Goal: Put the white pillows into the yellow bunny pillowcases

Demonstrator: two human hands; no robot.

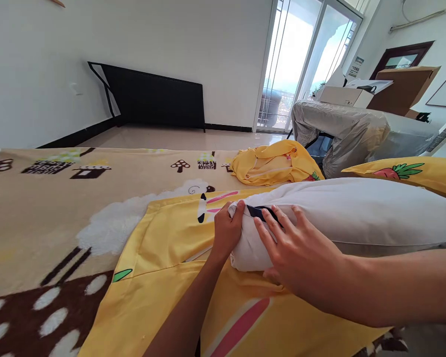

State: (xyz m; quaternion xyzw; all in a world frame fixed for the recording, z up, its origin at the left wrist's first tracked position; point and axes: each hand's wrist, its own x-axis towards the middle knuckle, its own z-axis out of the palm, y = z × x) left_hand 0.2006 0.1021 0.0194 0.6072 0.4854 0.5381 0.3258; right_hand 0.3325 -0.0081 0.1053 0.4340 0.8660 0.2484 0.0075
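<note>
A white pillow point(375, 210) lies across the right side of the head view, its near end over a yellow pillowcase point(163, 238) with rabbit prints. My left hand point(228, 225) is closed on the pillow's corner, thumb on top. Against the same end rests my right hand point(301, 253), fingers stretched out and apart, beside a dark navy strip point(255, 212) on the pillow. The right thumb is low and partly hidden. Part of the pillow's underside is out of sight behind the right hand and forearm.
A patterned beige and brown blanket point(55, 213) covers the bed. Crumpled yellow cloth point(277, 163) lies behind the pillow, and a yellow carrot-print pillow point(431, 173) is at right. Beyond stand plastic-covered furniture point(342, 124), cardboard boxes point(403, 91) and a black panel point(156, 96).
</note>
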